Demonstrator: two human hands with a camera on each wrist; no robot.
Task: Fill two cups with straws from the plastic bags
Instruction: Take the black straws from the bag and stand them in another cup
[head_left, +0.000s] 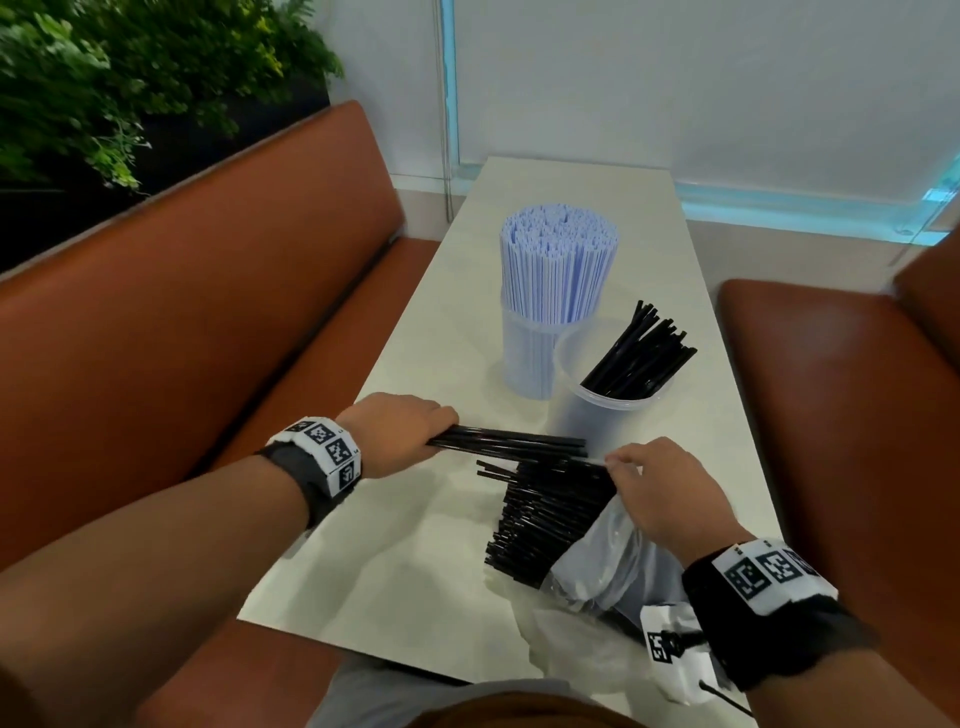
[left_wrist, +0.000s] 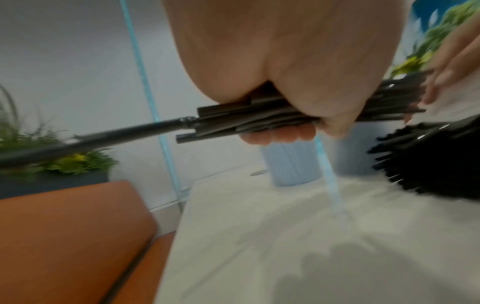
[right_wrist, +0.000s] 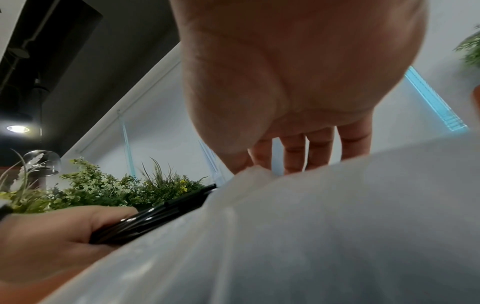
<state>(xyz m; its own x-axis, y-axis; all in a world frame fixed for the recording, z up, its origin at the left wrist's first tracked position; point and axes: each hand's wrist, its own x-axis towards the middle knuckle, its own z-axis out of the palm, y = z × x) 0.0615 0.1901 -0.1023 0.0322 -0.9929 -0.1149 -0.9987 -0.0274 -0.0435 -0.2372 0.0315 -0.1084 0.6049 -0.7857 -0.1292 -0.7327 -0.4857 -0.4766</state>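
white table (head_left: 447, 332), orange benches (head_left: 208, 291), green plants (head_left: 130, 78)

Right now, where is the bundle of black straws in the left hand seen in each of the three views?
Head: the bundle of black straws lies level at centre, gripped by the left hand.
Left wrist: across the middle, under the palm.
Right wrist: lower left, beside the plastic bag, which the right hand pinches.
Shared landmark: the green plants, also at left in both wrist views.
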